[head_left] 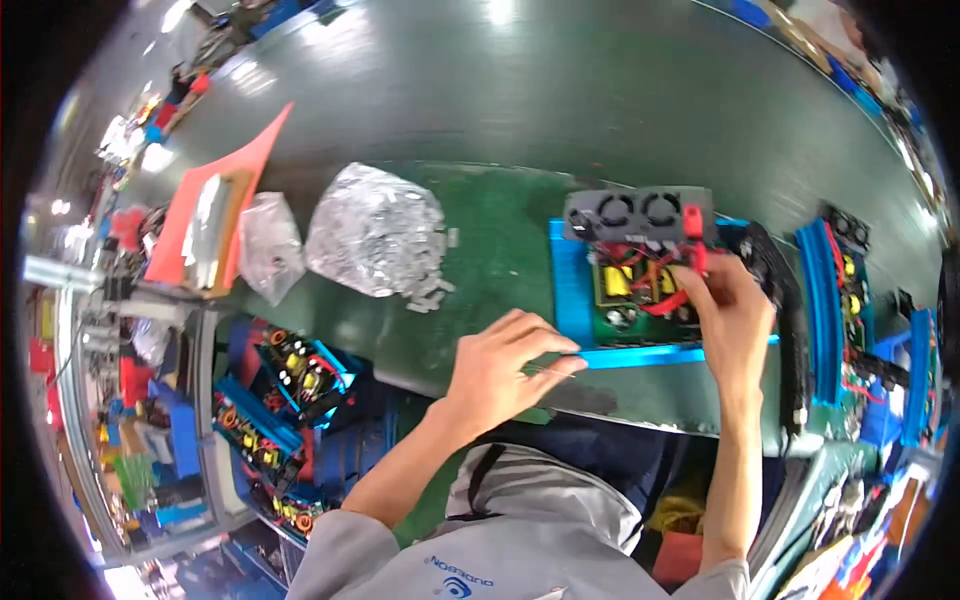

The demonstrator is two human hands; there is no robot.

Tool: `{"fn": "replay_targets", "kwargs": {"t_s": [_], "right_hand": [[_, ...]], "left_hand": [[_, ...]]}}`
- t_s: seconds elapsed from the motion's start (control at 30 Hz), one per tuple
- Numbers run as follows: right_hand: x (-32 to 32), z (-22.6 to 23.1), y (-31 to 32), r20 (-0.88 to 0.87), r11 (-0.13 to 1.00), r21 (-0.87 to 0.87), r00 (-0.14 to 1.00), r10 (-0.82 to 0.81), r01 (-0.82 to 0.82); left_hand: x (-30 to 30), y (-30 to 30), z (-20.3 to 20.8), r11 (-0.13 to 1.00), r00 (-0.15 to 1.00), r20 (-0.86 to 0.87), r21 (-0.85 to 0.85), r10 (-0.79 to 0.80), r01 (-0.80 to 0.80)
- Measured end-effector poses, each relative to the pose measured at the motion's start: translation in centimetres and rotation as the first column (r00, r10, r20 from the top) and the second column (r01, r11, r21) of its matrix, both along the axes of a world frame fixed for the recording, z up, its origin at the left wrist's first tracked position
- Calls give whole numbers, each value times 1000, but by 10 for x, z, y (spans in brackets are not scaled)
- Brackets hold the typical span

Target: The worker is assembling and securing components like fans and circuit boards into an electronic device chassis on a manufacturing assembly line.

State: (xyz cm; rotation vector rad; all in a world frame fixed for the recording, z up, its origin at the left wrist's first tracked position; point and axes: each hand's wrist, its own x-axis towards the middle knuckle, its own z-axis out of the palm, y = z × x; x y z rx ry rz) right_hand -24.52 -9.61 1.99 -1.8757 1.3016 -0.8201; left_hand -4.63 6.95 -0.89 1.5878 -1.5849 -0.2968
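Worktop [500, 215] was covered with matt green mat, blue tray [572, 290] looked smooth hard plastic, fan block [637, 212] was dark matt plastic, two bags [372, 230] were crinkled glossy clear film, orange sheet [215, 175] looked smooth matt paper, grey sleeve [350, 550] was soft cloth.

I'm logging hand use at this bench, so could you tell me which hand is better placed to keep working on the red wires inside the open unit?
Probably the right hand: its fingers are already at the red wires inside the blue-cased unit. The left hand rests outside it, at the blue front edge.
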Motion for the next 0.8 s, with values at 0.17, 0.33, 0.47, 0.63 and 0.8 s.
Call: {"fn": "replay_targets", "kwargs": {"t_s": [0.17, 0.33, 0.47, 0.63, 0.8], "right_hand": [[2, 8, 39, 62, 992, 11, 990, 125, -126], [-5, 1, 43, 103, 979, -11, 973, 205, -205], [-6, -2, 43, 117, 962, -118, 958, 261, -248], [1, 0, 38, 112, 971, -206, 983, 143, -118], [4, -4, 2, -68, 999, -44, 998, 12, -15]], "left_hand": [[11, 30, 3, 957, 979, -49, 225, 200, -184], [31, 36, 8, 978, 971, 187, 122, 146, -171], [85, 39, -1, 893, 858, 326, 77, 397, -443], [104, 26, -5, 865, 870, 252, 173, 424, -472], [105, 27, -3, 870, 802, 462, 119, 378, -478]]}}
